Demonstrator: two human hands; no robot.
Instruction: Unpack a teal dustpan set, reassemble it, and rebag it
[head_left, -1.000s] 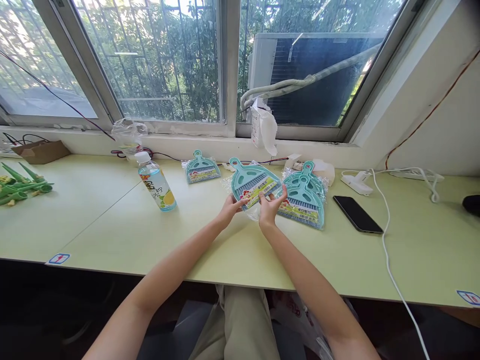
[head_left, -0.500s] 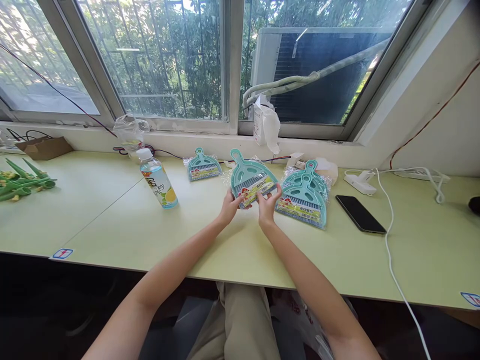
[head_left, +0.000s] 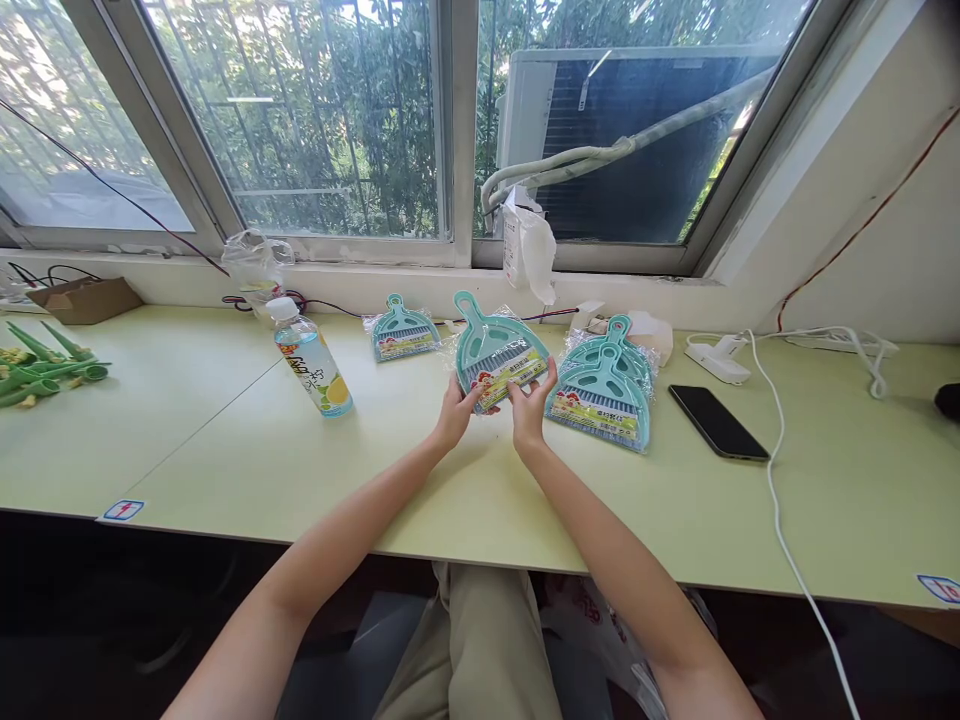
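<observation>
Head view: both hands are raised just above the pale green desk, near its middle. The left hand grips the lower left edge of a teal dustpan set sealed in clear plastic; the right hand grips its lower right edge, thumb across the printed label. The set is tilted, handle pointing up and to the far left, and is held clear of the desk.

Just right of it lies a stack of the same packaged sets, flat, handles toward the window. One more set lies flat on the far left, near the sill. A bottle with a white cap stands left of the hands, leaning in the wide lens. A black phone lies face up on the right, with a white cable running past it to the near edge. Green plastic pieces sit at far left. A white packet leans on the window frame behind the held set.
</observation>
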